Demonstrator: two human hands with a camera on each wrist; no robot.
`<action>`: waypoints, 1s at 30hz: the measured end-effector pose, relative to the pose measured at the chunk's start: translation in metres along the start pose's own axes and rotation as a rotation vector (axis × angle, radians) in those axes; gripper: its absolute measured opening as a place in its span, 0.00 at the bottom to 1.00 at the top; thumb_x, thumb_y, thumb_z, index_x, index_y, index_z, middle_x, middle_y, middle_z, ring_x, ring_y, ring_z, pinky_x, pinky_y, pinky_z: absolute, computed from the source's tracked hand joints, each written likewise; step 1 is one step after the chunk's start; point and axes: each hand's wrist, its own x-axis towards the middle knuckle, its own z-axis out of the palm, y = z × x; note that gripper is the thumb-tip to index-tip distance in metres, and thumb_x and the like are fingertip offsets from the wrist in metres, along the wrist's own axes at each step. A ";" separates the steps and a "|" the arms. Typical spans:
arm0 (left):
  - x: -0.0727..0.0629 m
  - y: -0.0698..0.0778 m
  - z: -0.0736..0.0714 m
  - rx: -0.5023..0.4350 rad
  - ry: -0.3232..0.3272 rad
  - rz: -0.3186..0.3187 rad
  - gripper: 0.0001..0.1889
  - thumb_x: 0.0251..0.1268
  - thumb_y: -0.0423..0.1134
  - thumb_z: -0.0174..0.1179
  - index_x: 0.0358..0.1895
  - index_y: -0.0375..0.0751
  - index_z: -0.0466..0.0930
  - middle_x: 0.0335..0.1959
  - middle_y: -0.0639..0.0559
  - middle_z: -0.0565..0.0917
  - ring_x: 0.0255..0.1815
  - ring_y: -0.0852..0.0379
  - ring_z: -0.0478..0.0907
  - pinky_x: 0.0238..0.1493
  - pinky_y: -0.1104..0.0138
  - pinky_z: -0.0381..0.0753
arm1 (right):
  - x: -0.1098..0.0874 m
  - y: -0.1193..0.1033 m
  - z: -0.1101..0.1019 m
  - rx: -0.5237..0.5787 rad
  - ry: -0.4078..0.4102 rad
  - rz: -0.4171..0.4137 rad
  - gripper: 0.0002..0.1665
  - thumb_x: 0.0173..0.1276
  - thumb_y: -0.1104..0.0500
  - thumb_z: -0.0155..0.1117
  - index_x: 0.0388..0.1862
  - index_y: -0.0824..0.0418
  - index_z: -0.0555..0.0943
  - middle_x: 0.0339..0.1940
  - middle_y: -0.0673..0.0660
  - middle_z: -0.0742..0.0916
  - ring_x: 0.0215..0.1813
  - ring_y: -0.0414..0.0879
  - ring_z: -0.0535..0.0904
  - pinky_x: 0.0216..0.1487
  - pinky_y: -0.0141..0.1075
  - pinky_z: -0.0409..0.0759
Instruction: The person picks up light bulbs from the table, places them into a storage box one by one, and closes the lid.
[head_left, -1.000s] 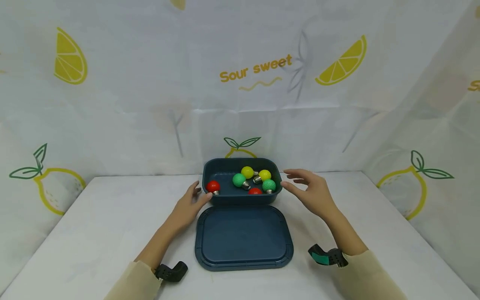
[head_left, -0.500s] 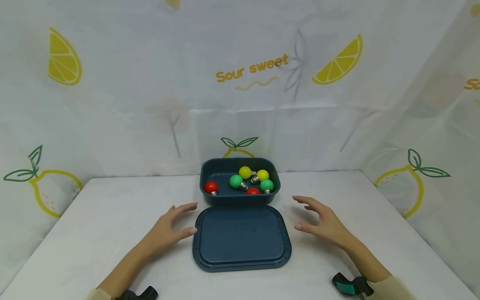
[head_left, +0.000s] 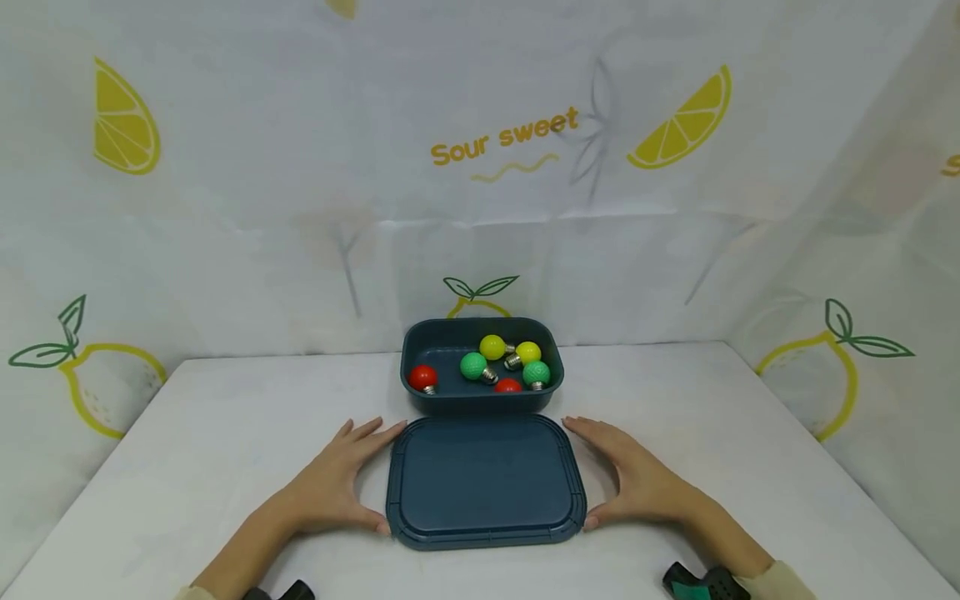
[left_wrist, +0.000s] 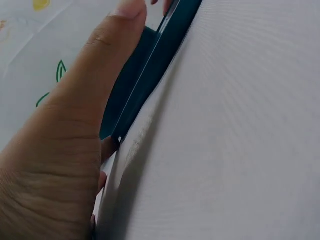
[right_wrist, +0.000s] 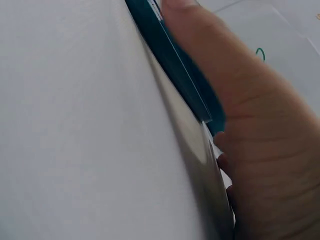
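A dark blue lid [head_left: 487, 475] lies flat on the white table in the head view. At its left side is my left hand [head_left: 322, 487], thumb by the near corner and fingertips by the far corner. My right hand [head_left: 648, 483] mirrors this on the right side, thumb and forefinger spread wide along the edge. Both wrist views show a thumb right beside the lid's rim [left_wrist: 155, 65], its underside close over the cloth. Just behind the lid stands a dark blue box [head_left: 480, 405] holding light bulbs: red [head_left: 423, 377], yellow [head_left: 492, 347] and green [head_left: 473, 366].
A white cloth covers the table [head_left: 247, 417]. Behind the box rises a white curtain [head_left: 300, 208] printed with lemons, close to the box's back wall. Black wrist straps [head_left: 708, 581] show at the bottom edge.
Both hands have come back from the sides of the box toward me, then closed in on the two sides of the lid. The box, bulbs and lid lie as before.
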 end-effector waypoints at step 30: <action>-0.008 0.012 0.000 -0.262 0.047 0.137 0.55 0.51 0.77 0.62 0.82 0.59 0.53 0.82 0.51 0.60 0.81 0.40 0.59 0.71 0.42 0.71 | -0.004 -0.010 -0.001 0.263 0.138 -0.182 0.61 0.60 0.20 0.59 0.80 0.58 0.63 0.79 0.57 0.71 0.79 0.38 0.65 0.75 0.30 0.64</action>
